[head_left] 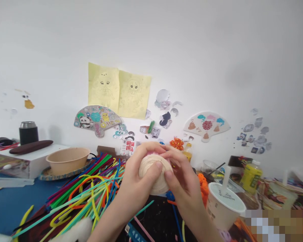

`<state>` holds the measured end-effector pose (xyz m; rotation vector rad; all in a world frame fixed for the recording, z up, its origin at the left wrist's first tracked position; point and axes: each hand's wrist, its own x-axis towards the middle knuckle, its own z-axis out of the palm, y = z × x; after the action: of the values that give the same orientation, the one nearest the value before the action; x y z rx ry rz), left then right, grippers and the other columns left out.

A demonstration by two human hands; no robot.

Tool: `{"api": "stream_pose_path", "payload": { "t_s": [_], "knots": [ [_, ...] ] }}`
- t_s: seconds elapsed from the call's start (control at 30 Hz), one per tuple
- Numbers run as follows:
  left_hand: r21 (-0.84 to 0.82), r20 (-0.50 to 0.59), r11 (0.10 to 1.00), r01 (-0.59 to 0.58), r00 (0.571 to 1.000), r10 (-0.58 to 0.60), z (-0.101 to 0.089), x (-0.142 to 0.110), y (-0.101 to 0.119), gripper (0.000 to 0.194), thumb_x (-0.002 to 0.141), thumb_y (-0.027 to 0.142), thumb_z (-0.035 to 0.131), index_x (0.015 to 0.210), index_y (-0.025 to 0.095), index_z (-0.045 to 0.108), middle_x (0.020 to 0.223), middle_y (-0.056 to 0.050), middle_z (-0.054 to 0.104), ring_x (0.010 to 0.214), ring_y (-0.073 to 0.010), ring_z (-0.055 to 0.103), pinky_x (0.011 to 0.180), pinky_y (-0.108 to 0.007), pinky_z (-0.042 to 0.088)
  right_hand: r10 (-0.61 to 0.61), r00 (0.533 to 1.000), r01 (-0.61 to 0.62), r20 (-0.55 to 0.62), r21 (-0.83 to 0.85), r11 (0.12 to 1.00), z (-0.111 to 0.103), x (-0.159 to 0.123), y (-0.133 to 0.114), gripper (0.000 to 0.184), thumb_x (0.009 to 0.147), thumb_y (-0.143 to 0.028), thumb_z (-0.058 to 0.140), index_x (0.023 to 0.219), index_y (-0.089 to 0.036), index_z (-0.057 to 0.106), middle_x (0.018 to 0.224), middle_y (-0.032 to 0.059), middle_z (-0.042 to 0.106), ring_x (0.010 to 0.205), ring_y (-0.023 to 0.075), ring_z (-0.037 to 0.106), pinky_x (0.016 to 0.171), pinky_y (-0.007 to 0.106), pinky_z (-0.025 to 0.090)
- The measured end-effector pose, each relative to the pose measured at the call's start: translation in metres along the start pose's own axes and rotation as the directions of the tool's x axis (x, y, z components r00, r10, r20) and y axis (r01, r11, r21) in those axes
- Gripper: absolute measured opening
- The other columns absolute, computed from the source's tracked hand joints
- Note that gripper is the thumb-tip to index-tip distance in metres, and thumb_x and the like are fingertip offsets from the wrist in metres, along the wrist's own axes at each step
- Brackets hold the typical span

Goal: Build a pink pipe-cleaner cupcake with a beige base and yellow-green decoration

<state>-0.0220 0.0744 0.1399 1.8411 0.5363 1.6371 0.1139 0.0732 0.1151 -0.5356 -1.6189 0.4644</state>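
Observation:
Both hands hold up a round, cream-coloured coiled piece (155, 174) above the table. Its face shows ring-like windings, and a bit of pink peeks out at its top edge. My left hand (138, 171) wraps the left side, thumb pressed on the front. On the other side my right hand (185, 174) curls round it, its thumb also against the front. The fingers behind the piece are mostly hidden. Many coloured pipe cleaners (91, 195) lie in a loose heap left of and below my hands.
On the left stand a tan bowl (68, 161), a white box (20, 161) and a black can-shaped holder (28, 132). To the right are a lidded drink cup (226, 201) with a straw and a yellow bottle (251, 174). The wall (151, 33) rises behind, with stickers and drawings.

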Motion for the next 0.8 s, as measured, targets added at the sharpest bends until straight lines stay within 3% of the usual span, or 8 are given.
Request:
{"api": "stream_pose_path", "payload": {
  "t_s": [0.13,0.27,0.43,0.8],
  "knots": [
    [-0.007,0.062,1.0,-0.006,0.998,0.006,0.0004,-0.0019,0.0008,0.023,0.092,0.03,0.056,0.113,0.022,0.058,0.121,-0.005,0.06,0.116,-0.0209,0.056,0.1,-0.033,0.041,0.129,0.99,-0.12,-0.064,0.13,0.984,0.0016,0.0023,-0.0048,0.012,0.097,-0.034,0.057,0.106,-0.035,0.065,0.12,-0.002,0.064,0.121,0.0193,0.058,0.102,0.03,0.046],
    [-0.019,0.065,1.0,0.009,0.998,-0.008,0.0017,-0.0022,0.0008,0.023,0.092,0.028,0.054,0.114,0.022,0.058,0.121,-0.005,0.06,0.116,-0.0206,0.055,0.1,-0.033,0.041,0.146,0.986,-0.129,-0.074,0.192,0.973,0.0025,0.0024,-0.0041,0.012,0.095,-0.035,0.06,0.105,-0.033,0.067,0.118,-0.0004,0.066,0.118,0.0202,0.059,0.099,0.03,0.048],
    [-0.004,-0.045,1.0,0.007,0.999,-0.007,0.0054,-0.0002,0.0001,0.018,0.088,0.025,0.055,0.104,0.022,0.062,0.11,-0.003,0.065,0.108,-0.0207,0.06,0.093,-0.033,0.044,0.104,0.991,-0.095,-0.079,0.112,0.989,0.0051,0.002,-0.0031,0.011,0.096,-0.034,0.058,0.104,-0.034,0.066,0.121,-0.0008,0.065,0.121,0.0219,0.057,0.104,0.035,0.044],
    [-0.02,-0.067,1.0,0.024,0.997,-0.026,0.0079,-0.0039,0.0033,0.014,0.086,0.028,0.058,0.098,0.022,0.063,0.102,0.001,0.067,0.097,-0.0171,0.061,0.085,-0.027,0.047,-0.124,0.981,0.107,-0.151,-0.118,0.987,0.0059,-0.0037,-0.0001,0.023,0.098,-0.023,0.052,0.112,-0.038,0.062,0.122,-0.002,0.062,0.12,0.0189,0.056,0.1,0.032,0.047]
  ]
}}
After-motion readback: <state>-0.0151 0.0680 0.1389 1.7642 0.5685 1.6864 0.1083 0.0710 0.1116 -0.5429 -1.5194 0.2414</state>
